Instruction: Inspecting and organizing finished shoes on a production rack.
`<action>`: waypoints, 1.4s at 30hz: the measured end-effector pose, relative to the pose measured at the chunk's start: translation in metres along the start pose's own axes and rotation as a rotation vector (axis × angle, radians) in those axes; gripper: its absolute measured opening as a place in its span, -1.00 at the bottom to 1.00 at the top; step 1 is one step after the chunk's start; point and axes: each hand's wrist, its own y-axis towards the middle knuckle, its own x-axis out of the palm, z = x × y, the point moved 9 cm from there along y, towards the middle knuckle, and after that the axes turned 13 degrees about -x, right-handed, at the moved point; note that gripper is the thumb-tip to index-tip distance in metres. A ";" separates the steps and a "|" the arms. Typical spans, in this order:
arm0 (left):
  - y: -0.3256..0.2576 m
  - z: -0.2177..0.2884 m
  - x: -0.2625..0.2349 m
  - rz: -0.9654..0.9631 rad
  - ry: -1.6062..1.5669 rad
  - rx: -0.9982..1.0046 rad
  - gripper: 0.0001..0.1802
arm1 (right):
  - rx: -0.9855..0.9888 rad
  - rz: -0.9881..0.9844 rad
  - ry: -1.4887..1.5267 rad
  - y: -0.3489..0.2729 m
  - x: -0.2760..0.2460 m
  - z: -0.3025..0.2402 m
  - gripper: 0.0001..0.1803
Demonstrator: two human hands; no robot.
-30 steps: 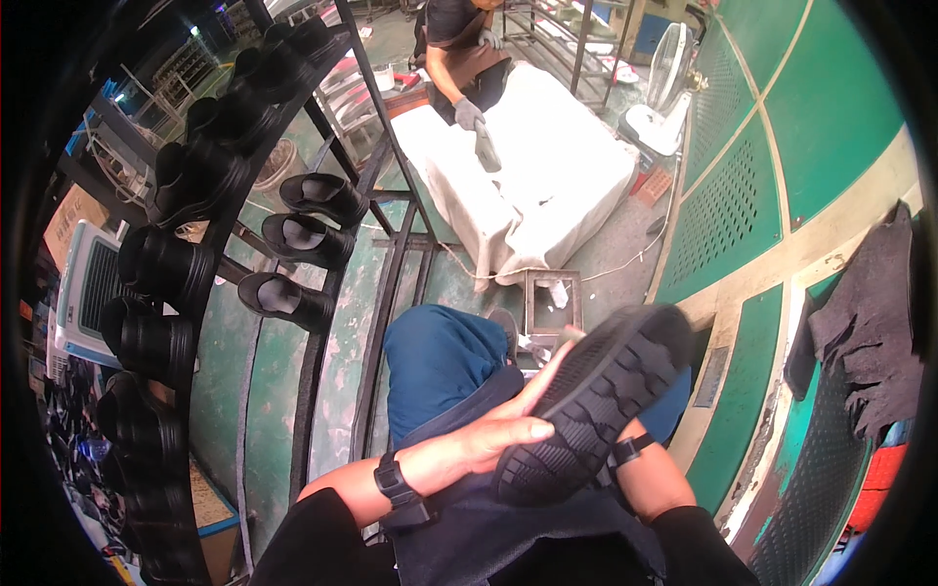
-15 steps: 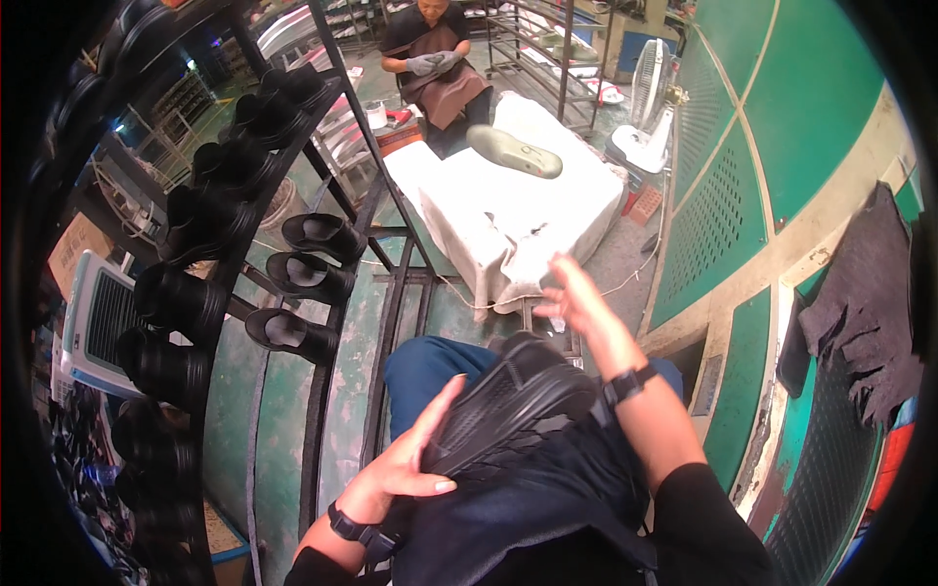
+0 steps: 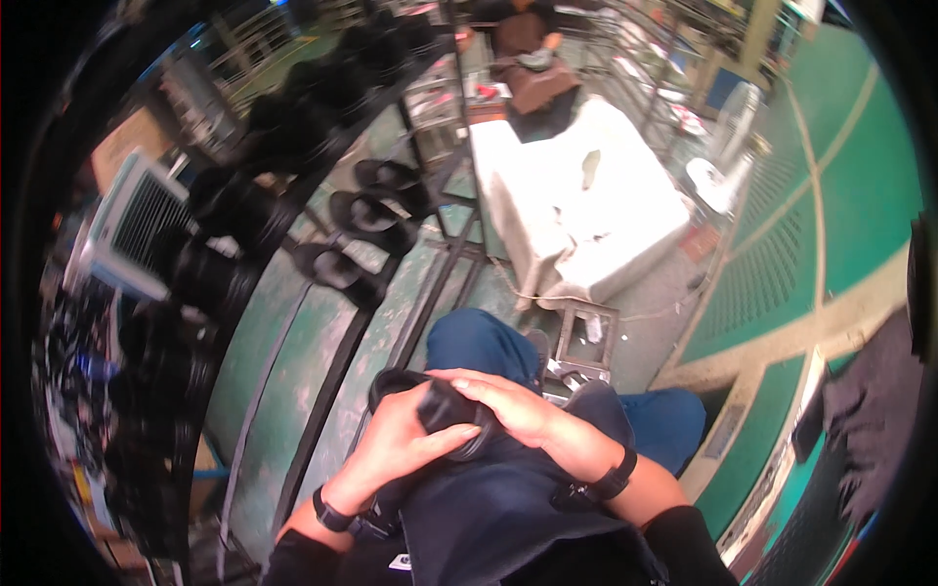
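Left hand (image 3: pixel 396 435) and right hand (image 3: pixel 513 405) both grip a black shoe (image 3: pixel 445 412), lower centre of frame; two-sided hold presumably steadies it. Surface dark, smooth, faintly glossy; outline mostly hidden by the grip. Rack (image 3: pixel 328 400), left: straight, narrow rails; dark, rounded shoes (image 3: pixel 366 217) in rows, probably spaced against rubbing. Bench (image 3: pixel 635 220), upper right of centre: white-draped, creased, perhaps for protection.
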 end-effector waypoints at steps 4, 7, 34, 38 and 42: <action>-0.016 -0.013 -0.033 0.129 0.390 0.011 -0.58 | 0.231 -0.019 0.110 -0.003 0.007 0.013 -0.47; -0.010 -0.038 -0.076 0.308 0.793 0.038 -0.62 | 0.103 -0.022 0.052 -0.001 -0.013 -0.008 -0.49; 0.154 -0.209 -0.142 0.792 0.544 0.006 -0.56 | 0.060 0.284 0.021 -0.013 -0.086 0.024 -0.57; 0.154 -0.205 -0.145 0.700 0.584 -0.164 -0.53 | 0.066 0.317 -0.024 -0.016 -0.106 0.016 -0.55; 0.152 -0.203 -0.147 0.623 0.597 -0.367 -0.45 | 0.023 0.343 -0.041 -0.009 -0.117 0.002 -0.54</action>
